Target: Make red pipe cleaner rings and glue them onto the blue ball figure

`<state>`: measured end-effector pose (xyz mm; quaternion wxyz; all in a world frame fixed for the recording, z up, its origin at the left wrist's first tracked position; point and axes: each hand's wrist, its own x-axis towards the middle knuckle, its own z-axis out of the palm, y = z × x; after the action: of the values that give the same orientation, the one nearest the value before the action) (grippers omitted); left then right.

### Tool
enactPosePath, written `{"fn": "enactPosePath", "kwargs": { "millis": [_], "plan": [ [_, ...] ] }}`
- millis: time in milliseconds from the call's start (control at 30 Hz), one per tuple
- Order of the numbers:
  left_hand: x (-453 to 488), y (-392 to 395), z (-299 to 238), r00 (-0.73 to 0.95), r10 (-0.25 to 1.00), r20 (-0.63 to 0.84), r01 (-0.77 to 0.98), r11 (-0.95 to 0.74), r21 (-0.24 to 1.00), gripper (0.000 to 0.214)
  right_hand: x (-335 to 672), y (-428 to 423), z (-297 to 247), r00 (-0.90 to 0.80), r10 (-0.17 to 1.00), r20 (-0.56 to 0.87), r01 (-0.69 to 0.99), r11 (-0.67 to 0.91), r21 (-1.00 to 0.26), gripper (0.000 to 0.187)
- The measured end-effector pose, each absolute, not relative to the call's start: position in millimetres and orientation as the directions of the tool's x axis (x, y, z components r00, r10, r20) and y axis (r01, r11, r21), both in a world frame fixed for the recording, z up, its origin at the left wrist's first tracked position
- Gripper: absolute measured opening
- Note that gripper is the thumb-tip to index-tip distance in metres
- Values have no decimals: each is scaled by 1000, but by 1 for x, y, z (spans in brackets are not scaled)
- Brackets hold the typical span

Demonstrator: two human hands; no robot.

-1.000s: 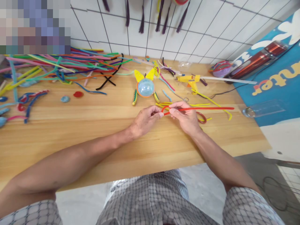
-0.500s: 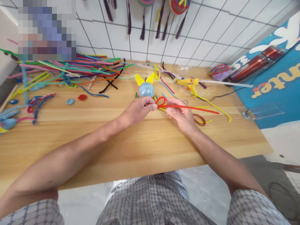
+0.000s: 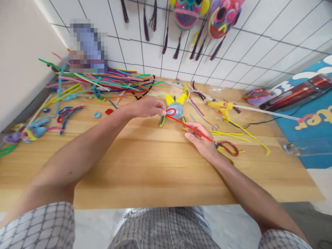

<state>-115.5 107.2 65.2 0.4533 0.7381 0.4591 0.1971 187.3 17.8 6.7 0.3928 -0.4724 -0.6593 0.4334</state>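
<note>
My left hand (image 3: 153, 106) is closed, its thumb and fingers pinching a red pipe cleaner (image 3: 178, 121) where one end is bent into a loop. From the pinch, the straight tail slants down to the right, across my right hand (image 3: 199, 136). That hand's thumb and fingers are apart, and I see no grip on the tail. Just behind the loop is a clear bluish ball figure (image 3: 177, 110) with yellow pointed ears and short green-and-yellow legs. Scissors (image 3: 229, 148) with reddish handles lie beside my right wrist, partly hidden by it.
A heap of coloured pipe cleaners (image 3: 103, 83) covers the back left. A yellow glue gun (image 3: 220, 106) stands back right, near loose yellow pipe cleaners (image 3: 249, 133) and a red metallic flask (image 3: 293, 91). Small pompom-like pieces (image 3: 109, 111) lie left. Decorated masks (image 3: 186, 14) hang on the tiled wall.
The view has shifted, so the bench appears lower and farther right. My right hand has moved away from the loop. The red tail, nearly level before, now slopes down to the right.
</note>
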Motion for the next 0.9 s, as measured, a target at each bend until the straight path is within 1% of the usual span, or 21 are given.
{"fn": "enactPosePath", "kwargs": {
  "millis": [133,300,567,633,733,900],
  "plan": [
    [-115,117,60,525,845,-102,481,-196,855,15,188,14,4,-268,957,109,319,195,-928,44],
    [-114,123,51,527,845,-89,436,-179,882,14,187,13,4,-274,956,108,362,206,-909,41],
    [-110,120,54,507,855,-112,439,-145,887,14,187,11,4,-283,955,90,367,195,-910,39],
    [-109,116,60,508,854,-112,434,-141,890,15,187,10,2,-260,961,98,338,185,-923,39],
    [-105,105,70,513,853,-102,417,-143,898,17,189,11,1,-181,974,133,242,176,-954,40],
    [-79,79,79,526,849,-56,272,-105,956,18,189,18,9,-47,969,243,57,245,-968,49]
  ]
}}
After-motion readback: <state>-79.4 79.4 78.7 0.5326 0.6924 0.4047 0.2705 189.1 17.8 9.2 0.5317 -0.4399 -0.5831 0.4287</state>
